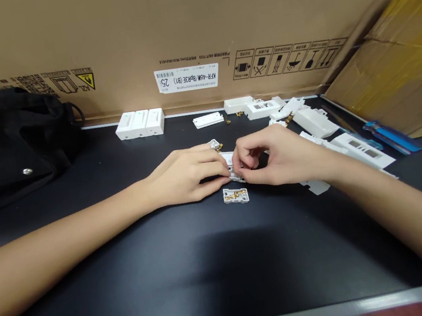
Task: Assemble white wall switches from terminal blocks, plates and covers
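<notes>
My left hand (187, 174) and my right hand (274, 156) meet at the middle of the black bench top (196, 271). Between their fingertips they pinch a small white plastic switch part (231, 168), mostly hidden by my fingers. Just below, nearest my left hand's fingertips, lies a white switch base with brass terminals (235, 195). Above my hands is a small white piece with a brass screw (214, 144). White plastic housings (361, 151) lie beyond and under my right wrist.
A black bag (11, 145) sits at the left. White switch covers (139, 124) and a flat white plate (208, 120) stand along a cardboard box (118, 45). A blue-handled tool (392, 137) lies at the right, by yellow-taped cardboard (392, 73). Loose brass screws (228, 121) lie nearby.
</notes>
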`<state>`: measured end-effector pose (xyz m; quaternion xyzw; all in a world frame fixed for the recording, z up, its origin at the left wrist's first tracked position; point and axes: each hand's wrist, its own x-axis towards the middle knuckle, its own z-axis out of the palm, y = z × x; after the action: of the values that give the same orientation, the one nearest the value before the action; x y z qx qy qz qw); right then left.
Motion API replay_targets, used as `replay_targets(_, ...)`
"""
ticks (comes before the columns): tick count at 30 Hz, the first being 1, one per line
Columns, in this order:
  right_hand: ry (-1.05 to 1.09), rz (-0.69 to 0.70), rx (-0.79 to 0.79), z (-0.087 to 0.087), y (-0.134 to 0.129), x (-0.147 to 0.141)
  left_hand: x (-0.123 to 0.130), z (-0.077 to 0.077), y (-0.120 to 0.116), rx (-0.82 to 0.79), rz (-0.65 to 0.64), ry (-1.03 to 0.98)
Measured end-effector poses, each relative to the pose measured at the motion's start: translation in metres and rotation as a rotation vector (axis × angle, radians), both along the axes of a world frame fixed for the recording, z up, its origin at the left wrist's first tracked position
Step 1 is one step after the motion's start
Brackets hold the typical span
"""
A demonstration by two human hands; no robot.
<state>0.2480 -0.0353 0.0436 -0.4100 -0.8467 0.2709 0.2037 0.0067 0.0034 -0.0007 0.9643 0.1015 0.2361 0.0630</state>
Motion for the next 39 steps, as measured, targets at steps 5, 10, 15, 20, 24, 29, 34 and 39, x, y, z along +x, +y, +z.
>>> replay_targets(5,-0.063,0.06,0.072,0.001,0.0,0.003,0.0,0.002,0.0,-0.034,-0.003,0.006)
replay_targets(10,-0.052,0.126,0.069,0.004,0.0,0.007,-0.001,0.002,0.0,-0.044,-0.01,0.004)
replay_targets(15,-0.041,0.162,0.145,0.004,0.001,0.01,0.0,0.001,0.002,-0.072,-0.029,-0.014)
replay_targets(20,-0.039,0.178,0.244,0.002,0.0,0.007,-0.001,0.0,0.003,-0.065,-0.02,-0.006)
replay_targets(24,-0.082,0.17,0.275,0.0,-0.001,0.006,-0.001,0.0,0.002,-0.08,-0.007,-0.002)
replay_targets(29,-0.127,0.192,0.32,-0.002,0.001,0.005,-0.001,0.001,0.003,-0.119,-0.014,0.005)
replay_targets(34,-0.168,0.246,0.308,-0.001,-0.001,0.0,0.0,0.001,0.004,-0.134,-0.056,-0.001)
replay_targets(39,-0.151,0.215,0.304,-0.002,-0.003,-0.003,0.0,0.002,0.003,-0.157,-0.001,0.014)
